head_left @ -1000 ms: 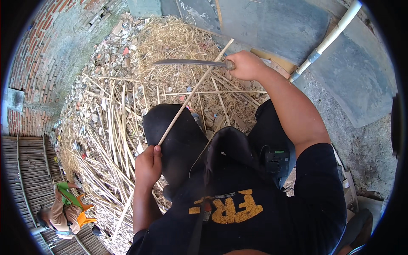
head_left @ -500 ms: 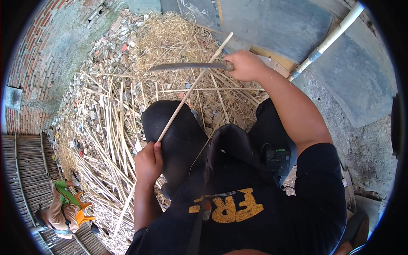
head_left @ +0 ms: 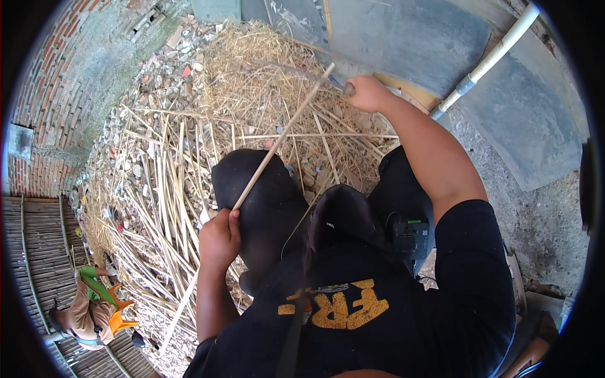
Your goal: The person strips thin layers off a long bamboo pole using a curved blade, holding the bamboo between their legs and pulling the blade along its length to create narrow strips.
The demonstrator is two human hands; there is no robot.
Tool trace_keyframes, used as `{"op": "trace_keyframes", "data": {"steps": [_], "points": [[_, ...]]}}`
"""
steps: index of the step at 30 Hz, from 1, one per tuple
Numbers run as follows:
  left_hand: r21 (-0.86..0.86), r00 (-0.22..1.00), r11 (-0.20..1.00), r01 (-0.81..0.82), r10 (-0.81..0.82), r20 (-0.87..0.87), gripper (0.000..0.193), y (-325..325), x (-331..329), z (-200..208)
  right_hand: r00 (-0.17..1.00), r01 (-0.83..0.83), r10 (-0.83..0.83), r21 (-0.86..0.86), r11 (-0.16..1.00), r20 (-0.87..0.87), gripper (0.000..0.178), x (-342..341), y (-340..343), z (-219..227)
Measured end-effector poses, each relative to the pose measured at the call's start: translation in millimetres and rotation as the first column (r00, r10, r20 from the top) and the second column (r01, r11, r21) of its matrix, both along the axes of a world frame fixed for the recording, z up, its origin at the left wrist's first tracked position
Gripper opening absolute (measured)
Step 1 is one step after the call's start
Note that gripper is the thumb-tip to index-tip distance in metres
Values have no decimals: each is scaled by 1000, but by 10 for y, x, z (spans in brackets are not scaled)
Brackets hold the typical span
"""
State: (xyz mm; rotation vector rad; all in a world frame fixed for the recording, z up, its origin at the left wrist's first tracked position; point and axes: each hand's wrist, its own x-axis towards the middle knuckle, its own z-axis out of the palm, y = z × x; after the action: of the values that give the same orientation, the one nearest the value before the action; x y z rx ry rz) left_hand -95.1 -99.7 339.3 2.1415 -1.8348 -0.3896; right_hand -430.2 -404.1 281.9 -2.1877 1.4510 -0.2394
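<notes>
My left hand [head_left: 218,238] is closed around the lower end of a pale bamboo strip [head_left: 279,138], beside my left knee. The strip slants up to the right across my thigh, its far end near my right hand [head_left: 370,93]. That hand grips the handle of a machete [head_left: 296,70], whose long blade points left and is blurred against the straw. The blade crosses the strip close to its upper tip; whether they touch I cannot tell.
Several split bamboo strips [head_left: 165,189] lie on rubble to my left. Shavings [head_left: 258,57] are heaped ahead. A pale pole [head_left: 491,60] leans by grey panels at the right. Another person [head_left: 88,315] sits on an orange chair at the lower left.
The machete has moved up towards the strip's far end, its blade now tilted. My right hand has shifted slightly right, and the strip's tip is a little lower. My left hand stays put.
</notes>
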Motion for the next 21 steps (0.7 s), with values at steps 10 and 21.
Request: {"op": "trace_keyframes", "data": {"steps": [10,21], "points": [[-22,1000,1000,4,-4,2,35,-8,25,-41,999,-30,31,-86,996,8,19,-11,40,-27],[117,973,993,10,17,-230,42,-84,78,129,995,-79,82,65,995,-48,24,141,180,163]]}}
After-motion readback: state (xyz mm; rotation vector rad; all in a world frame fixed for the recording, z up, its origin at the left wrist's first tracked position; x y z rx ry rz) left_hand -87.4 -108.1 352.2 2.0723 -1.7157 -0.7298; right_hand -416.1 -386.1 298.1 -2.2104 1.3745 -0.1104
